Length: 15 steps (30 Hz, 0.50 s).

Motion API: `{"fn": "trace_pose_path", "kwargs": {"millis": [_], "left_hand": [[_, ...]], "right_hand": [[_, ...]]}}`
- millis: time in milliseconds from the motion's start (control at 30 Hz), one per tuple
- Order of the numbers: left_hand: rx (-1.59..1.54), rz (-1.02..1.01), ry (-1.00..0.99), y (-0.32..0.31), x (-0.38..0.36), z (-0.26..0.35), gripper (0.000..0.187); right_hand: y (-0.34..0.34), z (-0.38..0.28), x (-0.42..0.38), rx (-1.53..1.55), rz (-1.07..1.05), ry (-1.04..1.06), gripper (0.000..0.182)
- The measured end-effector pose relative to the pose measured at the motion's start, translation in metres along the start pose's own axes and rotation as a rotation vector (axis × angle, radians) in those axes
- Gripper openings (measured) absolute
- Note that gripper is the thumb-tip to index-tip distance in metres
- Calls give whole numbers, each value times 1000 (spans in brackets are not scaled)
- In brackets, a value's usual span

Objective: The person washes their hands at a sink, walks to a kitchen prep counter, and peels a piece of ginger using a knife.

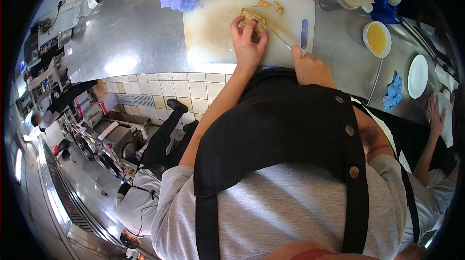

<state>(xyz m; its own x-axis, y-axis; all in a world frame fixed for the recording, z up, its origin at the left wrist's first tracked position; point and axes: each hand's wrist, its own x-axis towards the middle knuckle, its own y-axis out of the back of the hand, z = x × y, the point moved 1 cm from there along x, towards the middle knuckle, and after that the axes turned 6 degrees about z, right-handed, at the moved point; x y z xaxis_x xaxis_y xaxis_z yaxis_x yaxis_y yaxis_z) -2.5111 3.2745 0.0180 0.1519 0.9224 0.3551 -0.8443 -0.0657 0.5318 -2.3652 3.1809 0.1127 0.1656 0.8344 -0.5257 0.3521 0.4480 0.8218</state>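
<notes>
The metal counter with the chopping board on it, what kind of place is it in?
Probably a restaurant kitchen: there's a big metal counter, a knife cutting food on a chopping board, and a person wearing a black apron.

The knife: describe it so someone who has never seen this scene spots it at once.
On the steel counter, find the large white cutting board. There the left hand holds a brownish piece of food, and the right hand holds the knife, its blade slanting to that piece. Beside the small yellowish scraps, it is the one long, straight, thin thing.
</notes>
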Motion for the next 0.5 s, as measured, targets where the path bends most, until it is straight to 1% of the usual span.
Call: {"fn": "trace_pose_path", "kwargs": {"millis": [233,367,467,500], "left_hand": [[21,-24,46,0,2,1,37],[68,-32,11,-2,5,-4,39],[25,-52,95,0,6,3,38],[38,-45,78,0,6,2,38]], "right_hand": [[4,-2,-3,-1,-68,-32,22],[7,-3,-4,2,-73,-30,22],[11,-3,-4,40,-70,-32,21],[9,-2,-3,31,-69,-35,21]]}}
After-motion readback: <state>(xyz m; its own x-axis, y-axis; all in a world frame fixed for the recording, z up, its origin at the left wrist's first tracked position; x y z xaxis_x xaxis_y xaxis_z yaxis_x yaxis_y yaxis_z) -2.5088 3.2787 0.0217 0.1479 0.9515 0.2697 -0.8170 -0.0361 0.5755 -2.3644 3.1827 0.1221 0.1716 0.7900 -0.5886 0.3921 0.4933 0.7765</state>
